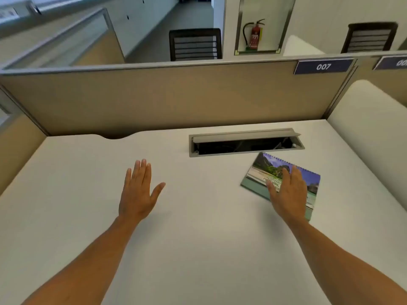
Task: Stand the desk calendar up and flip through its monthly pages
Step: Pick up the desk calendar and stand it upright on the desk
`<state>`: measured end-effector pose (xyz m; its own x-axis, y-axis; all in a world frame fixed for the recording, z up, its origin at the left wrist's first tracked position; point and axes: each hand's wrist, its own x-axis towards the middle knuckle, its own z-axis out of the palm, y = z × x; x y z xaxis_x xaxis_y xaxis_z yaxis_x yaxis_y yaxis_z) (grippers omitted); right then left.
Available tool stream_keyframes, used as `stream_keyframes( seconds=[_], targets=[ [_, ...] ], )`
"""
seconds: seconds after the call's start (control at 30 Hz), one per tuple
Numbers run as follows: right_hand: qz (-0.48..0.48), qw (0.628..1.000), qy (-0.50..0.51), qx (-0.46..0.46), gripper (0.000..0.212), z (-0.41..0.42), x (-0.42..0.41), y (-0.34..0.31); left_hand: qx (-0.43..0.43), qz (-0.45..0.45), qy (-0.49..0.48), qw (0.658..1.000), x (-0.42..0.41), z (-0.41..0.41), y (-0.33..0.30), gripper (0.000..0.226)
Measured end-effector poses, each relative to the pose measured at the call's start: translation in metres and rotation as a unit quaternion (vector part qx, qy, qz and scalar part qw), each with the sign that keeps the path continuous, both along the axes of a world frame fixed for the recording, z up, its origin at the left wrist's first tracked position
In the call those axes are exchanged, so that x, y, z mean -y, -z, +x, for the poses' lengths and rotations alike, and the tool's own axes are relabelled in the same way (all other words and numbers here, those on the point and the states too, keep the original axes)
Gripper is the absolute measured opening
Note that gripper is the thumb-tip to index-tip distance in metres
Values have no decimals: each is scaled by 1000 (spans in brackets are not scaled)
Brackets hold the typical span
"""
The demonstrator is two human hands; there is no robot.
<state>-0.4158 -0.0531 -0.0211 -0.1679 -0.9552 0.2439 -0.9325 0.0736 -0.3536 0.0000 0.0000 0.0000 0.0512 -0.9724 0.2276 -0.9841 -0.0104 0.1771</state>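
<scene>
The desk calendar [267, 170] lies flat on the white desk [198, 227], right of centre, with its blue spiral binding along the far edge. A landscape photo covers its top page and a pale green base shows at the near left edge. My right hand [288, 194] is spread flat over the calendar's middle, fingers apart, not gripping it; whether the palm touches the page is unclear. My left hand [137, 190] hovers open over bare desk, well to the left of the calendar, holding nothing.
An open cable tray [244, 143] with a raised grey lid is set in the desk just behind the calendar. Beige partition panels [165, 100] wall the desk at back and left. A white rounded divider [374, 133] stands at the right.
</scene>
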Motion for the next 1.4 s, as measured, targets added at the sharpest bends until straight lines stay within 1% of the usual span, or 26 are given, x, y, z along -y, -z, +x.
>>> stream_keyframes(
  seconds=[0.1, 0.23, 0.37, 0.47, 0.53, 0.7, 0.87, 1.07, 1.13, 1.2, 1.23, 1.27, 1.33, 1.4],
  targets=[
    [45, 993, 98, 40, 67, -12, -14, 12, -5, 47, -7, 999, -18, -3, 25, 85],
    [106, 967, 218, 80, 66, -20, -26, 19, -6, 92, -7, 996, -44, -10, 63, 86],
    [140, 950, 265, 90, 67, -26, -23, 19, -18, 132, -6, 991, -63, -21, 86, 88],
    [173, 928, 303, 135, 73, -29, -15, 16, -50, 137, -18, 989, -68, -22, 94, 87],
    [185, 919, 316, 149, 74, -32, -10, 16, -65, 136, -19, 988, -68, -21, 95, 85],
    [198, 892, 349, 207, 79, -41, -6, 16, -66, 130, -18, 989, -67, -20, 96, 84],
    [184, 860, 375, 292, 71, -48, -5, 17, -63, 124, -13, 990, -68, -19, 98, 83],
    [167, 823, 384, 383, 69, -49, -5, 10, -66, 117, -15, 991, -68, -19, 98, 84],
    [160, 824, 373, 395, 62, -49, -9, 8, -68, 121, -17, 990, -68, -19, 99, 84],
    [159, 833, 366, 385, 56, -49, -16, 8, -69, 118, -21, 990, -68, -19, 99, 84],
    [157, 834, 365, 383, 49, -47, -20, 7, -71, 117, -21, 990, -68, -19, 100, 83],
    [157, 831, 364, 389, 41, -45, -24, 5, -74, 117, -21, 990, -68, -19, 101, 83],
    [160, 822, 358, 413, 36, -39, -29, 5, -82, 112, -21, 990, -69, -20, 102, 82],
    [154, 820, 340, 434, 31, -32, -35, 3, -103, 100, -24, 989, -71, -22, 103, 81]
  ],
)
